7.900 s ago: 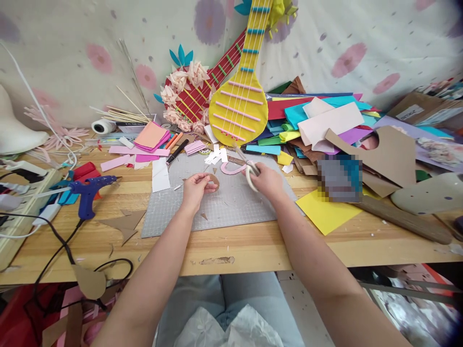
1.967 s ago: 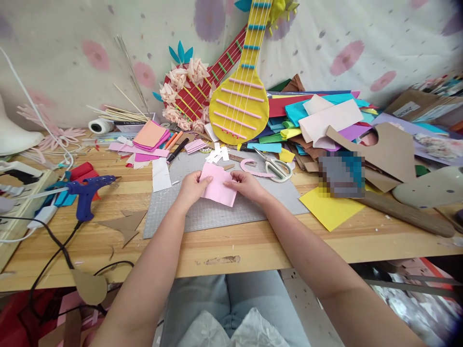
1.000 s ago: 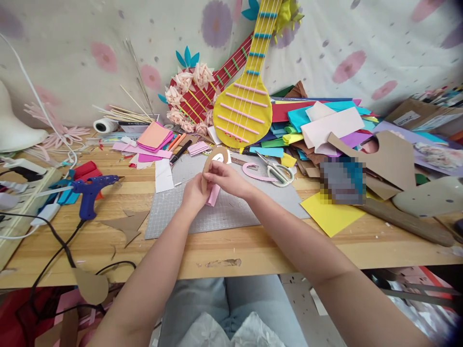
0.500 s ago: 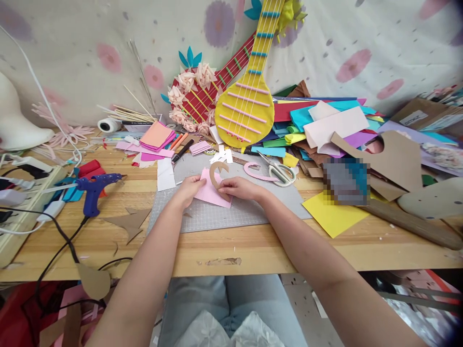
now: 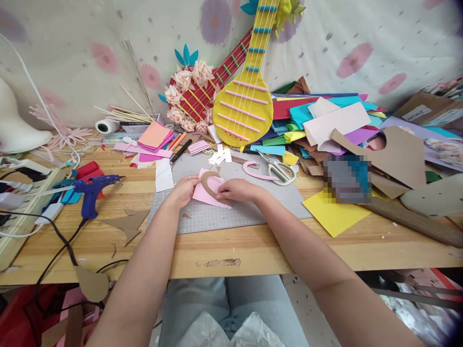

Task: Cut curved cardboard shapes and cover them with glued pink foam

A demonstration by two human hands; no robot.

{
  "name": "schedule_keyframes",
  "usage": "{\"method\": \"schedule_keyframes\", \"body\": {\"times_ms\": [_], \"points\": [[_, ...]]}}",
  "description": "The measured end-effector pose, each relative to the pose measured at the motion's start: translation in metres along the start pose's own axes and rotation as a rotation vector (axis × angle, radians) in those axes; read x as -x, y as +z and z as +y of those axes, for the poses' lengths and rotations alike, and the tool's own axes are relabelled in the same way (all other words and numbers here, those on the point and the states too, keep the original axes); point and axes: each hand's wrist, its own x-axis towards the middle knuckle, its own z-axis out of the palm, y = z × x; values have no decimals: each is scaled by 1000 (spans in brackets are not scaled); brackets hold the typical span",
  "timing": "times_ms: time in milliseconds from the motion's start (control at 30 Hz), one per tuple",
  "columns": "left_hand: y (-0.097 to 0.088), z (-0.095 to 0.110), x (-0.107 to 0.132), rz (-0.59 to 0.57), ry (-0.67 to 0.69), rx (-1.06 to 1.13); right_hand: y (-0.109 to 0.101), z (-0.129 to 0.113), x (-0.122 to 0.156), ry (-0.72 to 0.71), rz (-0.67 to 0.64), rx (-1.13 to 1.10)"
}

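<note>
On paper | slanting cardboard hook, bend away | left grip: paper | right grip: hook

Pink paper, brown cardboard

A craft workshop, by every sign! Across the wooden worktop there's a gridded cutting mat in the middle, scissors at its edge, a blue glue gun off to the left, coloured sheets heaped at the back right, and look there, a red string instrument and a yellow string instrument, both decorated, standing before a flower-patterned cloth!
</note>
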Motion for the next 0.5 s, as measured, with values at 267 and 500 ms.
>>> {"method": "schedule_keyframes", "body": {"times_ms": [267, 500], "points": [[1, -4, 1, -34, 68, -48, 2, -7, -3, 99, 49, 64], [2, -8, -3, 57, 140, -53, 18, 6, -3, 108, 447, -104]]}}
